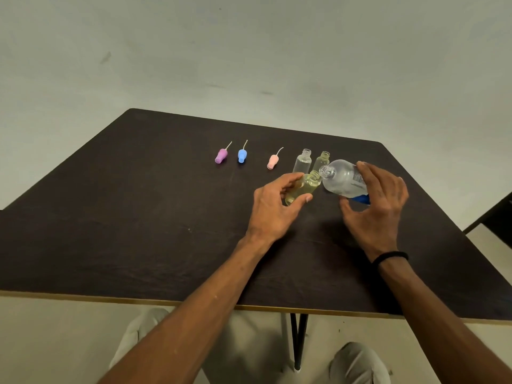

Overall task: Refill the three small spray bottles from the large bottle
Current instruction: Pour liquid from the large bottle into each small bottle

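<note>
Your right hand [379,198] grips large bottle [342,178], tipped, mouth at small bottle [300,189] held tilted by your left hand [277,206] | two other bottles just beyond | risk: necks misalign, liquid spills on table [138,217]

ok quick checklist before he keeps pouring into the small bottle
1. Small bottle held: ok, left hand has a grip round it, tilted toward the large bottle.
2. Large bottle held: ok, right hand wraps it, tipped sideways, uncapped.
3. Mouths lined up: ok, necks almost meet; contact cannot tell.
4. Liquid flowing: cannot tell.
5. Other two small bottles open and upright: ok.
6. Spray caps within reach: ok, purple, blue, pink lie on the table.
</note>
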{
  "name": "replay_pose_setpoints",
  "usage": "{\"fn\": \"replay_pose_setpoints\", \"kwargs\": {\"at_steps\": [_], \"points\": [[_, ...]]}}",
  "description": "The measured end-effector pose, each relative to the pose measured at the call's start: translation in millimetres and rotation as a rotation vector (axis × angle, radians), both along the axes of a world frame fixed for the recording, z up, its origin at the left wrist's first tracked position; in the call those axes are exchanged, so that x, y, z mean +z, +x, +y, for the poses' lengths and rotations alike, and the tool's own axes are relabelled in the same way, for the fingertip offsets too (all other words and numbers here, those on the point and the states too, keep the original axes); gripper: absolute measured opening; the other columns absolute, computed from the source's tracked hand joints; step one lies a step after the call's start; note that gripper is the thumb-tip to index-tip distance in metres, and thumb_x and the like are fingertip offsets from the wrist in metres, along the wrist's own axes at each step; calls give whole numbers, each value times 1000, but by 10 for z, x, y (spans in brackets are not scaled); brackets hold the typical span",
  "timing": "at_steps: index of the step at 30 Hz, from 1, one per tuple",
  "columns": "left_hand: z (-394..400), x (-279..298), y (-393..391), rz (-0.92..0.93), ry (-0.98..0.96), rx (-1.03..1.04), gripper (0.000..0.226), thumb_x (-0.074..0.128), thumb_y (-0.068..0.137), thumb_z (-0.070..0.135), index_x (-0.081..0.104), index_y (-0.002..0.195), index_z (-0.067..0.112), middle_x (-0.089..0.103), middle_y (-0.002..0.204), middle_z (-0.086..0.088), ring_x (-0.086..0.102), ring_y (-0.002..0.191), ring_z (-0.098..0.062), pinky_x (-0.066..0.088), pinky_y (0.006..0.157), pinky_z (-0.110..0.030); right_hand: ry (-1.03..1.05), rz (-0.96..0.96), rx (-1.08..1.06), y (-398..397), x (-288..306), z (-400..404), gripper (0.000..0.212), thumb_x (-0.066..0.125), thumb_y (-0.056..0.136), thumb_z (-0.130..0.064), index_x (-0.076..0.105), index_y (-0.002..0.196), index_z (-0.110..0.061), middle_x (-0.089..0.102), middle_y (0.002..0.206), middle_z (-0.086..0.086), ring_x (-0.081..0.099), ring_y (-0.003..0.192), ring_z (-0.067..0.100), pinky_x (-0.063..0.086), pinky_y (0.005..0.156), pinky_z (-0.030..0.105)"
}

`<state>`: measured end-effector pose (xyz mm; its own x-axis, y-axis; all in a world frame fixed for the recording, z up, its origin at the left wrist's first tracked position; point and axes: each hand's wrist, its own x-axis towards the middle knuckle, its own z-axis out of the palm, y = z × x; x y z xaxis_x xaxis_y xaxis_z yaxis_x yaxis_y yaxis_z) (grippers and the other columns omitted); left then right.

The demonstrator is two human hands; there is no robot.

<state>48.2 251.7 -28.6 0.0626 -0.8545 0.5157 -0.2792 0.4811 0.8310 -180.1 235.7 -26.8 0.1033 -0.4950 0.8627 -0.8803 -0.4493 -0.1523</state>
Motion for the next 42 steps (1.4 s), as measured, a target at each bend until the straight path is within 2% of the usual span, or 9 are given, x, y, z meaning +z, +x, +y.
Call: {"fn": "replay_pose_setpoints", "kwargs": {"at_steps": [15, 21, 30, 42], "points": [[3, -22, -4, 15, 44, -41, 51, 88, 85, 22, 71, 133, 18, 78, 119, 6, 72, 109, -3, 60, 98, -29, 1, -5, -30, 5, -1, 35, 83, 87, 75, -6, 54, 150, -17, 58, 147, 9, 52, 140, 33, 25, 121, 71], [4, -21, -3, 4, 65, -75, 50, 88, 85, 21, 72, 133, 17, 78, 116, 5, 72, 107, -2, 59, 97, -25, -4, 6, -40, 11, -2, 38, 88, 89, 73, -3, 52, 151, -21, 57, 147, 7, 51, 140, 33, 24, 121, 73], [-16, -51, -4, 17, 94, -91, 49, 88, 85, 22, 72, 131, 16, 79, 113, 4, 73, 105, -4, 61, 95, -30, 15, 19, -46, 5, 2, 48, 87, 88, 72, 0, 55, 151, -17, 58, 150, 9, 48, 144, 30, 21, 122, 73], [-15, -53, 2, 9, 104, -107, 48, 88, 85, 21, 72, 129, 16, 78, 111, 4, 73, 104, -4, 61, 93, -25, 10, 17, -48, 10, 15, 61, 83, 85, 74, 3, 57, 150, -16, 58, 150, 8, 47, 145, 29, 19, 122, 74]]}}
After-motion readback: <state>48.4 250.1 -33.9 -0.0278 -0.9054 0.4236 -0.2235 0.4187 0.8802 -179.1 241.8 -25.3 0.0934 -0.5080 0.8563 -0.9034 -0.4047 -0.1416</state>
